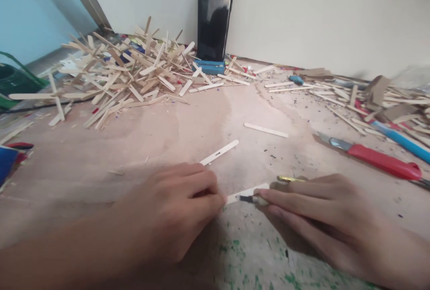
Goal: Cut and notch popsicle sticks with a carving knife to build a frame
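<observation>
My left hand (183,205) is closed, its fingertips pinching the left end of a pale wooden craft stick (248,191) against the table. In my right hand (322,214) is a small craft knife (260,200). Its short dark blade rests on the middle of that stick, where the wood looks marked; most of its handle is hidden by my fingers. A shiny yellow piece (286,178) shows just above my right fingers, and I cannot tell what it belongs to. Beyond my left knuckles lies another stick (223,151) with a small dark slot in it.
A plain stick (265,130) lies further back. Loose sticks (134,70) pile up at the back left, others (346,95) at the right. A phone (217,16) leans upright in a blue stand (210,67). A red utility knife (383,160) with its blade out lies right, near a blue-handled tool (403,140).
</observation>
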Demonstrator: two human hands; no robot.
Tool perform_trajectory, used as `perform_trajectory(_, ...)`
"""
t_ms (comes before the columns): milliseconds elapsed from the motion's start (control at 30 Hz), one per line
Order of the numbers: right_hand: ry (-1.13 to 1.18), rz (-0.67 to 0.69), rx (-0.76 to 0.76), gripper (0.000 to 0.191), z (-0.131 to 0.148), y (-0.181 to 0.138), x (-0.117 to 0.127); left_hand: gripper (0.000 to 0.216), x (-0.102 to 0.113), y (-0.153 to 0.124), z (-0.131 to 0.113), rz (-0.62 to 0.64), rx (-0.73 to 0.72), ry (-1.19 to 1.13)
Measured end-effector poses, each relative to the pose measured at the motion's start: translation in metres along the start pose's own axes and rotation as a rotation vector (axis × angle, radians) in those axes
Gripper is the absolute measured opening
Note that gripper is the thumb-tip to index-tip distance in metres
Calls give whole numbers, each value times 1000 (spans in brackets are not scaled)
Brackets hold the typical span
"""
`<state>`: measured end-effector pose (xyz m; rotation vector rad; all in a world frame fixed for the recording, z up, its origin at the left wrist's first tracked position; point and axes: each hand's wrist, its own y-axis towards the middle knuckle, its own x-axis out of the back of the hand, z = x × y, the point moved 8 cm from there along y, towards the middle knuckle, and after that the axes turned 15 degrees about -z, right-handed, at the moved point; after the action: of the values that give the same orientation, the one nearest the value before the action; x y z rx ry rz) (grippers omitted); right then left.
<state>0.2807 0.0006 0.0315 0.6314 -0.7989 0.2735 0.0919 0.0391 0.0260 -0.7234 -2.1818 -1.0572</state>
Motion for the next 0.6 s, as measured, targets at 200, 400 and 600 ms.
perform_trajectory(200,91,11,-86,26,-2,0,0,36,-3,-1,0,0,-46,36)
perform_trajectory(400,-4,-18,18,21,0,-5,0,35,-3,-6,1,-18,-66,22)
perform_trajectory(600,1,-2,12,22,1,-7,-4,33,-5,-3,-2,-53,-91,32)
